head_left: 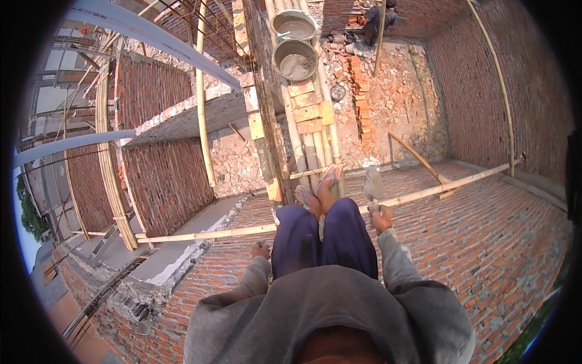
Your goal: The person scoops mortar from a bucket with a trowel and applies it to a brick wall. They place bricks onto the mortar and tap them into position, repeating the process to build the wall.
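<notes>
In my right hand (381, 219) is a trowel (373, 184), its mortar-coated blade held beyond the bamboo pole (418, 193). The fingers are wrapped round its handle. My left hand (260, 250) is a loose fist beside my left knee, below the same pole, with nothing seen sticking out of it. My sandalled feet (327, 182) stand at the near end of a bamboo platform (309, 148). Loose bricks (309, 109) lie on that platform, and past them stands a bucket (295, 59) of grey mortar. Behind it is a second bucket (294, 25) with grey, wet contents.
The platform is high above a rubble-strewn floor (412, 103) with a row of stacked bricks (362, 100). A co-worker (379, 21) is down at the far end. Brick walls (503, 91) rise around. A wooden plank (418, 158) leans by the pole; bamboo uprights (109, 164) stand left.
</notes>
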{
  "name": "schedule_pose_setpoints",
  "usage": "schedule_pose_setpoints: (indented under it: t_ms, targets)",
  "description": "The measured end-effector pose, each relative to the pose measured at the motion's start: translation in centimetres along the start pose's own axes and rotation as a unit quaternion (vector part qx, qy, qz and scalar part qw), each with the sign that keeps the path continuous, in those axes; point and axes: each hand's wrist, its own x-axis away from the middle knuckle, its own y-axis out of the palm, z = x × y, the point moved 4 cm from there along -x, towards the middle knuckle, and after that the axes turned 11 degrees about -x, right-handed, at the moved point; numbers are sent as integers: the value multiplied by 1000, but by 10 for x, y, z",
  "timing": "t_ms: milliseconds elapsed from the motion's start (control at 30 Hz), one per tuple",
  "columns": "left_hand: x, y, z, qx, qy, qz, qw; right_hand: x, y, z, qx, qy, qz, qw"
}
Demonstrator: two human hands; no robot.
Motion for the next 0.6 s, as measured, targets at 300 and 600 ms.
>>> schedule_pose_setpoints:
  t_ms: [300, 600]
  targets:
    - [49, 3, 30, -203, 41, 26, 978, 4, 10, -33, -140, 128, -121, 974]
    - [37, 10, 10, -318, 38, 56, 946, -12, 35, -25, -18, 119, -113, 986]
